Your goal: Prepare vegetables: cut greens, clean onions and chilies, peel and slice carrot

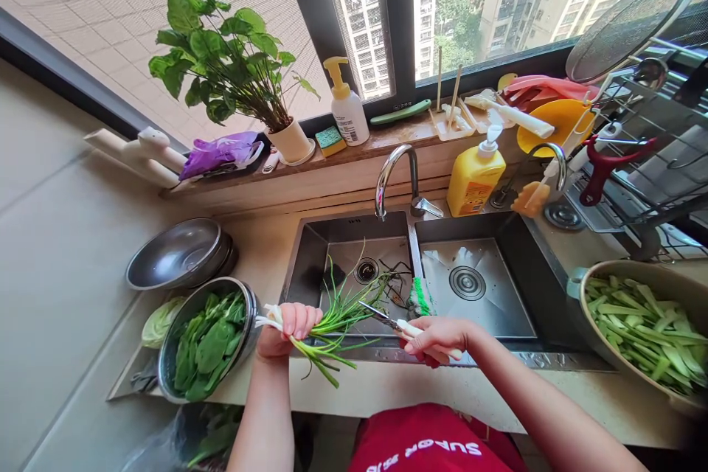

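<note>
My left hand (293,326) is closed round a bunch of green onions (337,317) near their white root ends. Their green tops spread to the right over the left basin's near edge. In my right hand (434,339) is a pair of scissors (387,318) with white handles, the fingers wrapped round them. Its blades point left into the green tops; whether they touch any leaf I cannot tell. Below the blades' far side, dark trimmings lie in the left basin (310,251) of the sink, and a green-and-white scrubber (421,296) sits by the divider.
Left stand a bowl of leafy greens (210,343), stacked pans (177,254) and a cabbage (160,321). A pot of sliced green vegetable (647,328) is at right. Behind rise the faucet (398,162), a yellow bottle (476,177), a potted plant (290,140) and a dish rack (653,140).
</note>
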Demonstrator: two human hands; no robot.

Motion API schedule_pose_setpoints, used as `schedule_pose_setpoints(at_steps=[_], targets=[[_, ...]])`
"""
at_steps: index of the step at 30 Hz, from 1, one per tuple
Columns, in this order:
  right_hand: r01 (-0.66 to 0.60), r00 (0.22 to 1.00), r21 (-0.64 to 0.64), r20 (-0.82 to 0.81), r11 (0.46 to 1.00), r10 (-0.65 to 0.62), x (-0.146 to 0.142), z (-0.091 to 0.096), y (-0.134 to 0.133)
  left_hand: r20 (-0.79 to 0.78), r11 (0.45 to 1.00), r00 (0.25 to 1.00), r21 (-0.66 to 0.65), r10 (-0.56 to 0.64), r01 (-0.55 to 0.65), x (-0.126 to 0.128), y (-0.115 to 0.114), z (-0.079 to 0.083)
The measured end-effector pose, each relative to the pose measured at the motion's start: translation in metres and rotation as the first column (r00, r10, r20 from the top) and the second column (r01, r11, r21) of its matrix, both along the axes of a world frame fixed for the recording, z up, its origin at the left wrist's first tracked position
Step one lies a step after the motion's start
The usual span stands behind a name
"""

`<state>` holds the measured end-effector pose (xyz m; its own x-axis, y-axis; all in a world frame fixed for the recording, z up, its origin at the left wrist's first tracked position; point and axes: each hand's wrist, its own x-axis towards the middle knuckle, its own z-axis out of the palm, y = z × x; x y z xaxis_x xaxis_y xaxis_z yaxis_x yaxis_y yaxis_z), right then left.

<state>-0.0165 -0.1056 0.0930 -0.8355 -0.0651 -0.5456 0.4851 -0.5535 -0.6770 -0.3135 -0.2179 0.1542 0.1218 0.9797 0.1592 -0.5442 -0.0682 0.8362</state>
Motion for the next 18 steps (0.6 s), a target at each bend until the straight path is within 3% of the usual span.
schedule_pose_setpoints(at_steps=[4,8,10,15,18], targets=[[0.031,0.998,0.05,0.048,0.998,-0.034,-0.012,-0.005,-0.011,-0.035,0.998,0.997,0.021,-0.062,0.063,0.005,0.003,-0.001],[0.207,0.97,0.171,0.09,0.963,-0.224,-0.026,-0.02,-0.028,-0.08,0.995,0.992,0.009,-0.098,0.099,0.004,0.002,-0.003],[0.251,0.961,0.127,0.088,0.96,-0.263,-0.025,-0.025,-0.03,-0.099,0.995,0.99,0.003,-0.101,0.102,0.0,0.0,-0.003],[0.165,0.986,-0.077,0.021,0.983,-0.164,-0.022,-0.02,-0.019,-0.135,0.986,0.977,-0.036,-0.164,0.16,-0.009,-0.001,-0.003],[0.142,0.989,0.01,-0.036,0.99,-0.141,-0.035,-0.013,-0.016,-0.158,0.96,0.948,-0.089,-0.275,0.264,-0.008,0.003,-0.004]])
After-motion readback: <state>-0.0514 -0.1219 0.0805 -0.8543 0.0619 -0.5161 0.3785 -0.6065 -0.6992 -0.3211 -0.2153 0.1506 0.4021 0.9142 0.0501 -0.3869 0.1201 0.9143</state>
